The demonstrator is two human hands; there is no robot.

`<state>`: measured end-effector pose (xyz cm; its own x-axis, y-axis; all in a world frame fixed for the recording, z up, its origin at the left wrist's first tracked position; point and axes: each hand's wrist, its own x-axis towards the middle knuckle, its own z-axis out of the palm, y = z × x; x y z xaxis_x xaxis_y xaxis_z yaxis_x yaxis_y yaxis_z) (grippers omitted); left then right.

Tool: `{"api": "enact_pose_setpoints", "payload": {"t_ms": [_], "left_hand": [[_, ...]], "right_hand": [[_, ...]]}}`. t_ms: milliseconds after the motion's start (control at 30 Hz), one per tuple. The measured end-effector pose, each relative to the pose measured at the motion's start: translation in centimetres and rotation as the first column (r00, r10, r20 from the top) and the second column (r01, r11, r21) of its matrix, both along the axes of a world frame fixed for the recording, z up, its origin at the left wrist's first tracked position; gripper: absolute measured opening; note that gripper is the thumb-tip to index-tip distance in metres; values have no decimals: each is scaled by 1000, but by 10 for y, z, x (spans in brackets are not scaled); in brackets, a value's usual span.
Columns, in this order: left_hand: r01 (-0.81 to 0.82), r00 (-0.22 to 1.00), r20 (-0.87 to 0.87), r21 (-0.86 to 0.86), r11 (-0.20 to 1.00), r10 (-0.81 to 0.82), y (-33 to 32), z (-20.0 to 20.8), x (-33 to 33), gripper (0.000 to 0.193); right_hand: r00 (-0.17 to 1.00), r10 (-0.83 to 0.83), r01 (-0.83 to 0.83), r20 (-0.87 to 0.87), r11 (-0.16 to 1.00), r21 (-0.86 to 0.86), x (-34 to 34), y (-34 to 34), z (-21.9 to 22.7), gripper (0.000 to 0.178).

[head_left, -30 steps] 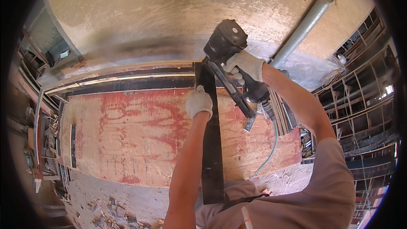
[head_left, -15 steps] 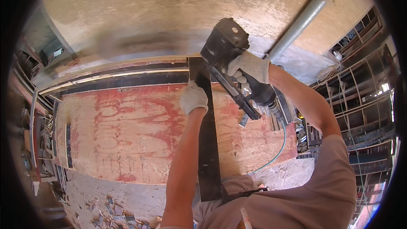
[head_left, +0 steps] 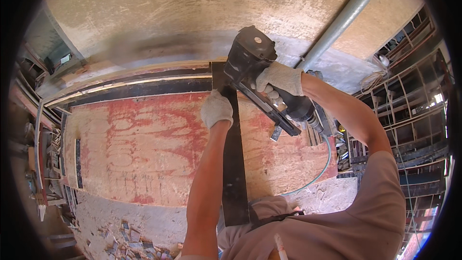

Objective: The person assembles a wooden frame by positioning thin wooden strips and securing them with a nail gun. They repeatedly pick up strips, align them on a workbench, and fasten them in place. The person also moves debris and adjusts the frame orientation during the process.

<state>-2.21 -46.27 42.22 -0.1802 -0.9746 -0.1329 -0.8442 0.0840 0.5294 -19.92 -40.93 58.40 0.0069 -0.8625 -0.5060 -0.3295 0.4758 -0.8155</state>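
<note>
My right hand (head_left: 279, 81), in a pale work glove, is wrapped round the handle of a black pneumatic nail gun (head_left: 248, 58). The gun's nose points down onto the far end of a long dark board (head_left: 234, 178), and its magazine slants toward the lower right. My left hand (head_left: 216, 109), gloved too, is closed on the left edge of that board below the gun; its fingertips are partly hidden. The board runs from the far side of the bench toward my body. At its far end it meets dark strips (head_left: 163, 85) lying along the bench's back.
A red-stained plywood bench top (head_left: 139, 144) lies beneath. A thin hose (head_left: 329, 156) trails from the gun across its right side. A metal pipe (head_left: 344, 19) slants along the wall behind. Wood offcuts (head_left: 130, 240) litter the floor at front left; metal racks (head_left: 409, 120) stand at right.
The nail gun has come down slightly and tilted more upright, its body moving a little left. Board and left hand have shifted slightly left in the picture.
</note>
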Motion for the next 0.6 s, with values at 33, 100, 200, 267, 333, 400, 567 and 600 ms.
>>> {"api": "enact_pose_setpoints", "payload": {"t_ms": [33, 100, 200, 267, 333, 400, 567, 600], "left_hand": [[1, 1000, 5, 4, 1000, -1, -1, 0, -1, 34], [8, 1000, 4, 15, 1000, -9, -2, 0, -7, 33], [-15, 1000, 14, -6, 1000, 15, -4, 0, -6, 31], [-10, 1000, 10, -63, 998, 11, -10, -7, -6, 30], [31, 998, -56, -29, 999, -33, -6, 4, -6, 38], [19, 993, -111, -76, 997, -27, -12, -11, -1, 35], [-246, 720, -683, -85, 965, 124, 5, -48, 36, 28], [-186, 880, -474, -399, 898, -29, 3, -89, 81, 37]], "right_hand": [[1000, 18, -18, 10, 1000, -3, -1, 1, -1, 12], [1000, -7, 8, -14, 1000, 25, -6, 15, 12, 7], [999, 9, -11, -36, 999, -47, -10, 44, 12, 8], [916, 239, -308, -323, 934, -180, -22, 73, 6, 17], [974, -94, 55, -205, 981, -188, -36, 112, -29, 11], [925, -379, 379, -25, 915, 135, -13, 143, -34, 9], [898, -439, 416, 2, 852, 317, 12, 254, -159, 10], [952, -298, 305, -64, 929, 211, 3, 280, -229, 10]]}}
